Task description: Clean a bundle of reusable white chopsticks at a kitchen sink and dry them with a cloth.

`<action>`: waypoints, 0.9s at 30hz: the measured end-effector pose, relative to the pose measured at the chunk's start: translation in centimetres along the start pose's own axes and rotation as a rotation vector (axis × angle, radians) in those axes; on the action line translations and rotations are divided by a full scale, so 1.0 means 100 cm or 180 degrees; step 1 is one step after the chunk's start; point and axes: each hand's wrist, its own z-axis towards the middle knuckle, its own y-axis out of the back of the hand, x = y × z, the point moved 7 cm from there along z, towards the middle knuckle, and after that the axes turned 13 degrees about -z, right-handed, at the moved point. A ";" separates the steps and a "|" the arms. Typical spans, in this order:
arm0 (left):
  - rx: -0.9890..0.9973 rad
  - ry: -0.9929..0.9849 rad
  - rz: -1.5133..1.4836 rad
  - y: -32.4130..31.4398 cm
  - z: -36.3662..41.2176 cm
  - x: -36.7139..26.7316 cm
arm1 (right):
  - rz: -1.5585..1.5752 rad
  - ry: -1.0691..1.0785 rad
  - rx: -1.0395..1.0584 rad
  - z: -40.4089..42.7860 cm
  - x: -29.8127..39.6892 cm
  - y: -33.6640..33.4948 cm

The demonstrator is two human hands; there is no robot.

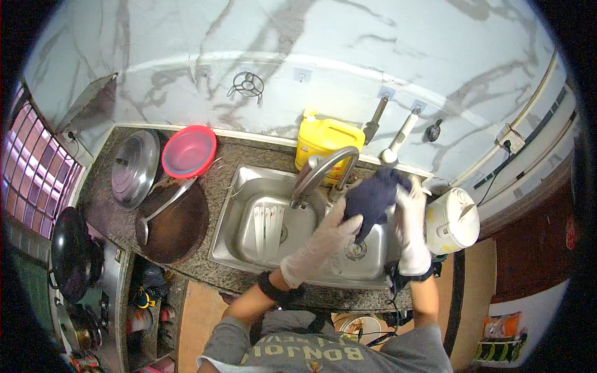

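A dark blue cloth [371, 198] hangs above the right basin of the stainless steel double sink [357, 275]. My left hand [329, 238], in a whitish translucent glove, is at the cloth's left edge, its fingers spread along it. Blurred by motion, my right hand [411, 219] wears the same kind of glove and is at the cloth's right side; whether its fingers grip the cloth cannot be told. The steel faucet [322, 172] arches between the basins. In the left basin lie several white sticks or strips [269, 233].
Behind the sink stands a yellow jerrycan [329, 137]. A white lidded bucket [452, 221] is at the right. On the left counter are a large brown pan [172, 228] with a metal ladle [170, 207], a red basin [189, 151] and a metal lid [135, 170].
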 end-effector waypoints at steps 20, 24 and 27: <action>-0.2200 0.0326 0.1559 0.263 -0.101 0.032 | -0.2242 0.0953 0.0141 0.155 -0.025 -0.049; -0.1999 0.1398 0.2498 0.299 -0.083 0.084 | -0.2689 0.1884 -0.0511 0.048 -0.011 -0.036; -0.1551 0.1851 0.2730 0.371 -0.077 0.148 | -0.3114 0.2184 -0.0255 -0.016 -0.028 -0.057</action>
